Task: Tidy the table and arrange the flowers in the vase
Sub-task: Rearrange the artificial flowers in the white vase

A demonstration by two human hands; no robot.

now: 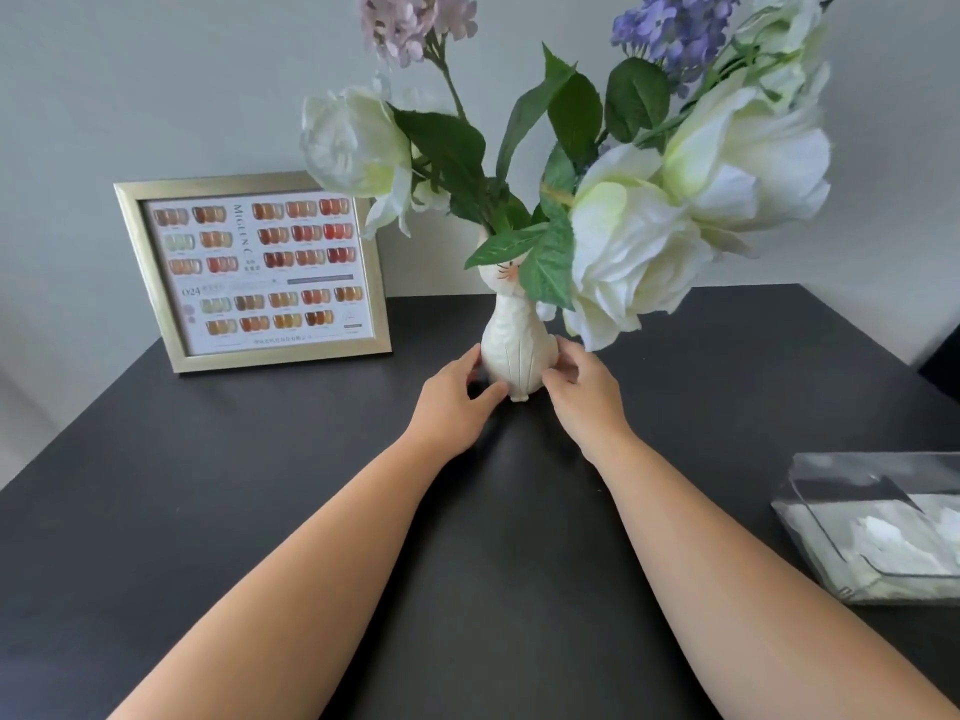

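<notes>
- Right now the white cat-shaped vase (514, 350) stands upright near the middle of the black table (208, 485), filled with flowers (649, 220).
- Left hand (457, 402) and right hand (584, 389) cup its base from either side, fingers curled against it.
- Behind to the left stands a gold picture frame (254, 272); a clear plastic bag (883, 527) lies to the right.

White cat-shaped vase (514, 345) stood upright near the middle of the dark table (260, 485), toward the far side. Held a spread bunch of flowers (639, 236): large white blooms leaning left and right, one pale lilac cluster at far left, one blue-violet cluster at far right, green leaves drooping over the cat's face. Stems went into the vase mouth; rim hidden by foliage.
</notes>
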